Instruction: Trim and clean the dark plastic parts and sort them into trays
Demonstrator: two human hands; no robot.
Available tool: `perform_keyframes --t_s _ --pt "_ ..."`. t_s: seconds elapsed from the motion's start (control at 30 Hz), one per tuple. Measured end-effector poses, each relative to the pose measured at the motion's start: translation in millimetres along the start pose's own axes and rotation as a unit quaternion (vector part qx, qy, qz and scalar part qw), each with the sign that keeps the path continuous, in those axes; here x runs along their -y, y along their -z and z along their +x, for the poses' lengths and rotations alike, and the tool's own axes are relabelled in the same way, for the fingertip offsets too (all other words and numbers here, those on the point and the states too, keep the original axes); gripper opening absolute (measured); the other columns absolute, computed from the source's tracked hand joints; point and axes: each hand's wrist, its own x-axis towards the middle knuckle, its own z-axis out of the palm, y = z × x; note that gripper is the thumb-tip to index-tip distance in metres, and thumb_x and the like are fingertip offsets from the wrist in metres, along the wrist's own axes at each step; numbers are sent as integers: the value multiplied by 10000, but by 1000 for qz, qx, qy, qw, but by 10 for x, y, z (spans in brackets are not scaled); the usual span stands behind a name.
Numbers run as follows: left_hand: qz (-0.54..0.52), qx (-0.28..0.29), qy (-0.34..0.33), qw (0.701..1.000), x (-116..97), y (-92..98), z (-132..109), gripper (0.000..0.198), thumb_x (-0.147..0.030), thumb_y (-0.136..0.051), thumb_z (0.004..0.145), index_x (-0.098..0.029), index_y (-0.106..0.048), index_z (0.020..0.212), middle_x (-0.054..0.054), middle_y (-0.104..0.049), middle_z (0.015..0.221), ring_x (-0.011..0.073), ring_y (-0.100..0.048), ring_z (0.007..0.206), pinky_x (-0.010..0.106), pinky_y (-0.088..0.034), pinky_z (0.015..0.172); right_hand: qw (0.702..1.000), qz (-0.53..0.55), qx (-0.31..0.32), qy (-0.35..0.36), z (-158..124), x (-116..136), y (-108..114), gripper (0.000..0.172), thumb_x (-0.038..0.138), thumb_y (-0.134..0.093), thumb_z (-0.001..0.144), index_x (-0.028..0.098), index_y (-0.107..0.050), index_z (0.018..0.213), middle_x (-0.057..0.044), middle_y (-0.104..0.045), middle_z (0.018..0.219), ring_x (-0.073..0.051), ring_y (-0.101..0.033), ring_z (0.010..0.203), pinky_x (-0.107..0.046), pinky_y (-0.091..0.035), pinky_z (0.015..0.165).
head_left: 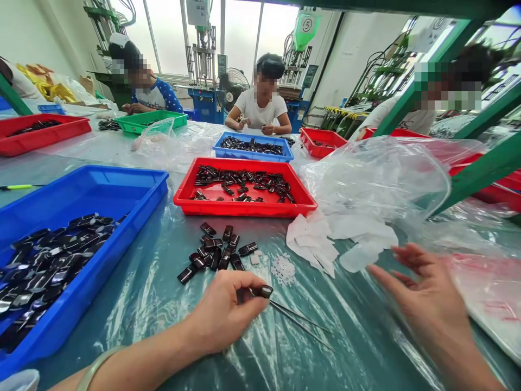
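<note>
My left hand [228,312] pinches a small black part [266,291] between thumb and fingers, low at the centre. A pair of metal tweezers [303,323] extends right from beside that hand, over the plastic-covered table. On the right, my right hand [423,293] is raised with its fingers apart and nothing in it, near some white sheets [366,244]. Beyond my left hand lies a loose pile of black parts [217,250]. Tiny white pieces [283,270] form a small heap right of that pile, next to a small white block [255,257].
A blue tray [134,187] of black parts stands at the left. Ahead is a red tray [244,209], with a smaller blue tray [253,153] behind it. Clear plastic bags [378,174] and a green frame bar [480,174] are at the right. Three people sit across.
</note>
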Motion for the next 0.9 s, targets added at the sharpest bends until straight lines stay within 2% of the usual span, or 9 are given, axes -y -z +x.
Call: perform_keyframes --t_s 0.07,0.13,0.23,0.33,0.47,0.53,0.67,0.73,0.9 --pt "-25 10 -2 1000 -30 -12 -12 189 -284 -570 744 -130 -633 833 -5 -515 655 74 -416 565 178 -351 518 999 -14 36 -26 49 -162 -29 669 455 -738 513 199 -489 1080 -150 -556 1133 -379 -490 1100 -489 -475 808" --pt "-66 30 19 997 -69 -25 -20 187 -290 -596 722 -126 -611 809 -12 -505 634 75 -457 566 178 -387 530 997 -18 71 -33 82 -223 -81 577 451 -735 511 179 -540 981 -133 -616 1040 -347 -573 993 -443 -515 741" --pt "-130 61 71 987 -111 -43 -27 219 -307 -632 686 -125 -568 789 -20 -515 605 106 -564 576 205 -451 566 992 -12 126 -19 109 -142 -148 381 448 -682 606 174 -587 853 -89 -682 855 -268 -651 791 -363 -540 645" --pt "-168 85 91 978 -106 -49 -31 250 -312 -654 667 -123 -559 800 -19 -535 577 138 -619 591 222 -479 571 987 -6 159 25 94 45 -187 323 432 -631 685 174 -609 877 -77 -692 836 -233 -654 757 -325 -530 647" --pt "-201 106 76 971 -62 -38 -33 253 -265 -689 633 -101 -598 803 1 -572 535 119 -600 548 204 -480 542 978 -6 173 118 -10 344 -252 363 391 -667 667 211 -605 976 -50 -656 984 -236 -603 906 -346 -478 791" --pt "-207 109 69 970 -49 -27 -31 243 -247 -696 621 -93 -618 791 9 -581 536 108 -583 524 190 -471 510 962 -15 186 200 -83 492 -294 331 310 -651 701 247 -595 1022 -34 -623 1040 -222 -574 962 -338 -454 822" --pt "-226 117 67 965 -53 -8 -30 214 -232 -696 615 -90 -636 764 3 -571 526 97 -562 493 179 -465 475 877 -80 180 438 -208 671 -356 403 112 -514 784 283 -520 1149 -51 -580 1066 -201 -544 981 -338 -442 803" --pt "-236 127 71 961 -58 -5 -32 201 -227 -693 618 -92 -643 759 3 -572 526 90 -557 485 174 -466 473 853 -109 168 482 -255 676 -368 434 75 -496 777 277 -505 1161 -61 -578 1056 -216 -528 995 -369 -429 817" --pt "-247 146 89 954 -49 -10 -30 202 -226 -700 610 -90 -656 752 1 -568 525 82 -547 475 162 -461 460 826 -140 144 526 -335 603 -358 374 59 -478 785 248 -535 1103 -74 -590 1034 -234 -526 991 -406 -419 795"
